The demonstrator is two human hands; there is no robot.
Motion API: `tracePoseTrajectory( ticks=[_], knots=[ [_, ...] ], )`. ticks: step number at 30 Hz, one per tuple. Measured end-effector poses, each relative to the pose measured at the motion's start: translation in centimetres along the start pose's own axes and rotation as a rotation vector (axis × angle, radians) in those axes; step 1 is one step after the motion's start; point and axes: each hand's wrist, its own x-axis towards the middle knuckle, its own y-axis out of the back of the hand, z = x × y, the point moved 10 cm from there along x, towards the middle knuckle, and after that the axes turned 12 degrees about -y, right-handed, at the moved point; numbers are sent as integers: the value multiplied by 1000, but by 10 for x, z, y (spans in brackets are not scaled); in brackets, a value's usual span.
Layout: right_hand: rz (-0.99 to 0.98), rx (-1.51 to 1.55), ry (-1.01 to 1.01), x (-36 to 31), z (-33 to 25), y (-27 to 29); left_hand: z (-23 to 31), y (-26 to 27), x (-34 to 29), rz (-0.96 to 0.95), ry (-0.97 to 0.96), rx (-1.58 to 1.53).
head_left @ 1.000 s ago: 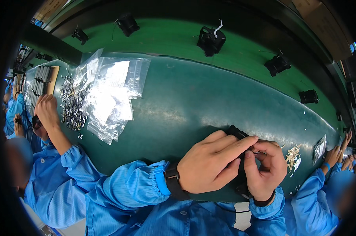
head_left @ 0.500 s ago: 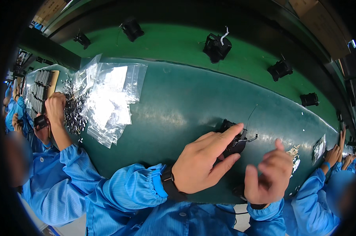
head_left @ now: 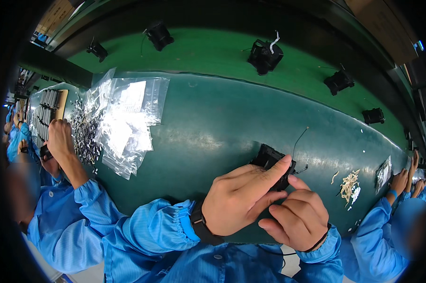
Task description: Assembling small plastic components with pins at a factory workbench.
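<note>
Holding black housing (head_left: pixel 268 156) on green tabletop (head_left: pixel 208 108): left hand (head_left: pixel 239 195), index finger across its top. Right hand (head_left: pixel 299 218) just beside, fingers mostly curled (can't tell whether anything's pinched). Thin wire (head_left: pixel 296 143) sticking out.

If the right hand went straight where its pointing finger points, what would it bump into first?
Probably the black, boxy plastic part that the left hand holds. The right hand looks right beside it, though depth is unclear.
</note>
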Motion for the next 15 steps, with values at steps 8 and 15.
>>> tracePoseTrajectory(
  ticks=[8,15],
  knots=[
    [0,-105,2,1,0,-6,1,-2,-3,6,-21,18],
    [-22,-118,-27,4,1,-9,-1,0,-4,2,-21,42]
  ],
)
